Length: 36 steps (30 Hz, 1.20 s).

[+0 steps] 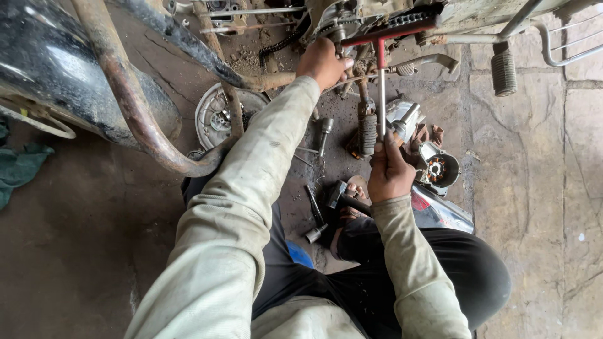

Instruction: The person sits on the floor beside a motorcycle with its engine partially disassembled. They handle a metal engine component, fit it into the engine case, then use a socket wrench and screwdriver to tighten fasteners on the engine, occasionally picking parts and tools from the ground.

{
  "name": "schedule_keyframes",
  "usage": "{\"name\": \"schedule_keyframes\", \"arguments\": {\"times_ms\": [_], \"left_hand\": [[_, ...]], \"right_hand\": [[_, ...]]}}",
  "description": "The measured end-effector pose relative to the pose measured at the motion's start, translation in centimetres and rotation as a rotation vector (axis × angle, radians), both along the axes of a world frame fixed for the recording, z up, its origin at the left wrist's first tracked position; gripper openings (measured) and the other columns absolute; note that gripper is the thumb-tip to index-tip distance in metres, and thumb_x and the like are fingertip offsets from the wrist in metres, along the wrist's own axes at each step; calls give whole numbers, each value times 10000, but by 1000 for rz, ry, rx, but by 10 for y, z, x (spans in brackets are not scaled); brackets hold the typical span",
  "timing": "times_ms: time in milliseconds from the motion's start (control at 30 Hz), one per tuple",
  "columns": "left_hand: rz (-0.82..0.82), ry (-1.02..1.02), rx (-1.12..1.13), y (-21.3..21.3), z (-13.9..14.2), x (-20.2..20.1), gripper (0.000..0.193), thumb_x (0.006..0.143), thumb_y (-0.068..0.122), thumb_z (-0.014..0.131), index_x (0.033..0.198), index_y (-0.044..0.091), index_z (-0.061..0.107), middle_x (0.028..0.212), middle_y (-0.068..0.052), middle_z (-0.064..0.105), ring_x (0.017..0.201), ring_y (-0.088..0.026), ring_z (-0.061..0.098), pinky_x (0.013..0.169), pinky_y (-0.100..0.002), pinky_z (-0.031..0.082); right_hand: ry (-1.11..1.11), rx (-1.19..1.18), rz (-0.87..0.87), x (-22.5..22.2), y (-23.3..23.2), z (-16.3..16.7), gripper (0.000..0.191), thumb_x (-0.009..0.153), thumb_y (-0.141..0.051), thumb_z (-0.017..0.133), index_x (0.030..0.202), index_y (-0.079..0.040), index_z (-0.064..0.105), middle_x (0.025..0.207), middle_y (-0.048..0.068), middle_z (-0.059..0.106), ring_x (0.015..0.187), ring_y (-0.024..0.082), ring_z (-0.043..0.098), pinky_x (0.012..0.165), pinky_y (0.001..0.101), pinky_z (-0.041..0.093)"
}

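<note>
The right hand is closed in a fist around the lower end of a T-shaped wrench, a thin bright steel shaft topped by a red crossbar. The shaft runs straight up toward 12 o'clock from the fist, and the crossbar lies just under the grimy engine at the top of the view.

The left hand, at 11 o'clock from the right one, is curled with its fingers bent against the oily metal below the engine; what it grips, if anything, I cannot tell. Both sleeves are pale, stained cloth.

A rusty, curved steel tube sweeps across at 9 o'clock, beside a glossy black rounded tank. Behind the left forearm lies a round grey metal cover with ribs inside. At 3 o'clock from the right hand sits a small round housing with copper windings. A ribbed rubber footpeg hangs at 1 o'clock. Loose sockets and a hammer lie on the dark, greasy ground, which turns to cracked stone slabs on the right.
</note>
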State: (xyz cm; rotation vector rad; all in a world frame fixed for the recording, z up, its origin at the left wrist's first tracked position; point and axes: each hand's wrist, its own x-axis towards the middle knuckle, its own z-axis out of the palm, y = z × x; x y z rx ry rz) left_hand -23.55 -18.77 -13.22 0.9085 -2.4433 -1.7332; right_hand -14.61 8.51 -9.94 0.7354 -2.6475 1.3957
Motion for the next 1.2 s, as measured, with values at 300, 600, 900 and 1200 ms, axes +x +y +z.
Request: {"name": "schedule_keyframes", "arguments": {"times_ms": [300, 600, 900, 1200], "left_hand": [[24, 47, 38, 2, -1, 1, 353, 890, 216, 773, 1081, -31, 610, 843, -90, 762, 584, -101, 721, 576, -273, 618], [44, 78, 98, 2, -1, 1, 254, 878, 178, 753, 1057, 18, 670, 876, -57, 775, 597, -91, 734, 566, -291, 632], [54, 89, 61, 2, -4, 1, 306, 869, 201, 777, 1022, -4, 610, 862, -82, 777, 599, -102, 746, 572, -288, 639], [70, 105, 82, 1, 0, 4, 338, 859, 186, 782, 1048, -16, 588, 872, -93, 767, 587, -114, 748, 561, -290, 629]], "right_hand": [[43, -87, 26, 1, 0, -2, 326, 1110, -76, 591, 1431, -23, 618, 896, 103, 726, 754, 82, 602, 680, 243, 521], [68, 25, -1, 12, 6, -7, 374, 1088, -55, 600, 1461, -20, 591, 747, 93, 641, 670, 83, 578, 649, 240, 500], [34, 23, 25, 5, 9, -15, 387, 1065, -28, 604, 1452, -32, 601, 799, 76, 685, 740, 48, 630, 677, 221, 523], [50, -8, 28, 9, -4, -7, 362, 1086, -67, 629, 1446, -30, 603, 816, 74, 712, 716, 58, 617, 639, 226, 513]]}}
